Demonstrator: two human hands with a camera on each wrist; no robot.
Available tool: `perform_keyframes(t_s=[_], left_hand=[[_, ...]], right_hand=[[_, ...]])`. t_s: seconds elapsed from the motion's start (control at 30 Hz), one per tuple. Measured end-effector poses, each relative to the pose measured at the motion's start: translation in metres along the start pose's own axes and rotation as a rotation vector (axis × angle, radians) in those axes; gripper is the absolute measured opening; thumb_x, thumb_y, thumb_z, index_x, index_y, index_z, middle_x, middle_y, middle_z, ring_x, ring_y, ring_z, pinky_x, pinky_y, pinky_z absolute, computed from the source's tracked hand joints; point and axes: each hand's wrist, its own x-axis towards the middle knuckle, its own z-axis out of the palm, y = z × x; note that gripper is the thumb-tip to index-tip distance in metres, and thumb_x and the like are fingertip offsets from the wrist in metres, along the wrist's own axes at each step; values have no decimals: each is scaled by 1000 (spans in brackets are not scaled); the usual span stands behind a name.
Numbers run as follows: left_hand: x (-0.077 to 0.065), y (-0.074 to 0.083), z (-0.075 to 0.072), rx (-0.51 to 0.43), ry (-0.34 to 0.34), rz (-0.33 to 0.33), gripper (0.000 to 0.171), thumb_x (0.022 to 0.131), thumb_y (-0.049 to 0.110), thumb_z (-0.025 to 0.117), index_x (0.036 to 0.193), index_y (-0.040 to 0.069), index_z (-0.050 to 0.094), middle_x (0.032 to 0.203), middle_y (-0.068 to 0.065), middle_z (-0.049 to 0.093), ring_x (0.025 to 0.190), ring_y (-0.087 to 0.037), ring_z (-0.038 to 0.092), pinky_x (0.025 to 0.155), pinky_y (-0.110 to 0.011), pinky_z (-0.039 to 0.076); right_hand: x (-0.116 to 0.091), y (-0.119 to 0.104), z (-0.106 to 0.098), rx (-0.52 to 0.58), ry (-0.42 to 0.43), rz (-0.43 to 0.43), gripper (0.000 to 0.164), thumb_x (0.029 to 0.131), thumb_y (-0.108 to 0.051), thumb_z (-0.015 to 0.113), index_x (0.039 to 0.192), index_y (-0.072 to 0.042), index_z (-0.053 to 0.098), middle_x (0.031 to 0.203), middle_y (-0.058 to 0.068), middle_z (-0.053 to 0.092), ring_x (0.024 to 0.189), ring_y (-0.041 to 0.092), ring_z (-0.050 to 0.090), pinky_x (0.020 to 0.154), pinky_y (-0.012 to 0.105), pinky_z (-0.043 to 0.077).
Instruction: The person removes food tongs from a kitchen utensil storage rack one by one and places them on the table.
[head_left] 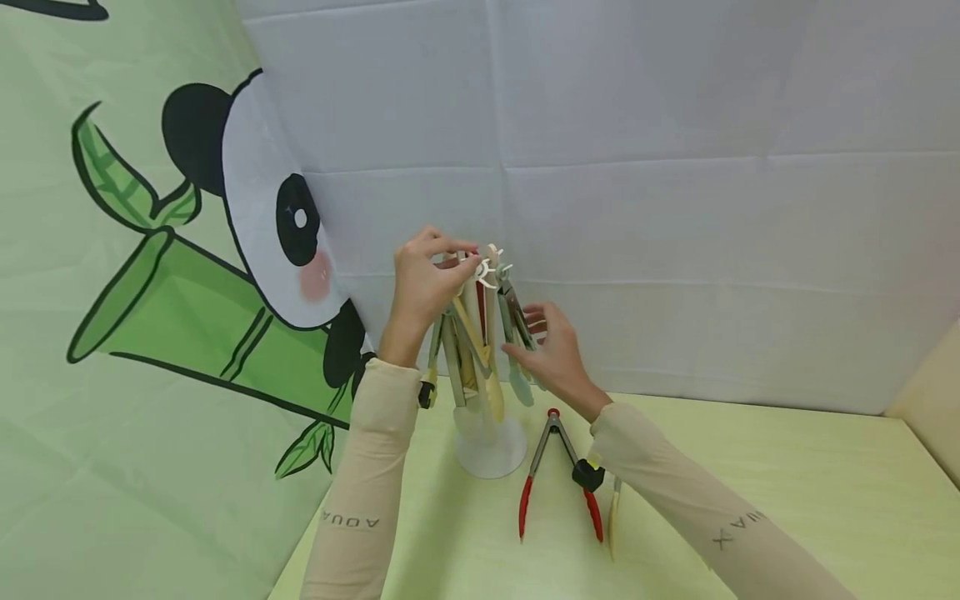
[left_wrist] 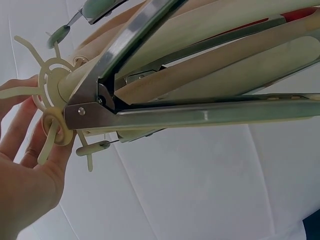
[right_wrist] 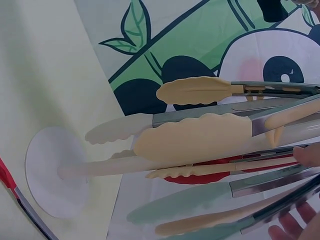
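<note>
A white utensil stand (head_left: 491,458) with a round base carries several hanging tongs. My left hand (head_left: 429,279) is at its top, thumb and fingers gripping the ring of curved hooks (left_wrist: 50,75). To the right of the post, my right hand (head_left: 555,350) holds a pair of green-tipped tongs (head_left: 513,321) between thumb and fingers, beneath their hook. The right wrist view shows the green tips (right_wrist: 180,205) and, beside them, yellow-tipped tongs (right_wrist: 195,137) and red-tipped tongs (right_wrist: 200,177). Spread metal tongs (left_wrist: 165,115) cross close before the left wrist camera.
Metal tongs with red grips (head_left: 523,504) lie spread on the pale yellow table (head_left: 750,467), in front of the stand. A beige-handled utensil (head_left: 614,525) lies beside them, partly behind the right sleeve. Behind is a white cloth wall (head_left: 675,208); a panda-printed sheet (head_left: 187,417) hangs left.
</note>
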Motion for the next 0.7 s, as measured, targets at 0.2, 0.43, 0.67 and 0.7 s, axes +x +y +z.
perform_keyframes(t_s=[0.2,0.43,0.67,0.7], left_hand=[[1,-1,1,5,8,-8,13,82,7,71,92,-1,75,82,-19,50,81,-28,53,82,-34,53],[3,1,10,29,20,-1,14,83,7,70,93,-2,75,83,-17,52,82,-28,53,81,-32,53],[3,3,24,33,16,-11,15,82,7,71,93,-4,74,83,-18,51,84,-29,53,81,-32,53],[4,3,26,33,16,-13,15,82,7,71,93,-4,74,83,-18,51,84,-29,53,81,-32,53]], right_hand=[[4,3,3,7,15,17,49,76,-9,79,116,-2,52,109,15,56,99,30,55,84,48,48],[7,13,-4,14,6,2,46,75,-8,79,113,-3,53,105,14,58,96,31,57,81,45,50],[7,25,-13,39,3,-27,47,75,-9,80,113,-3,53,104,14,57,94,30,57,80,42,51],[8,27,-14,41,4,-28,46,75,-9,80,112,-3,53,103,14,57,93,30,57,79,42,52]])
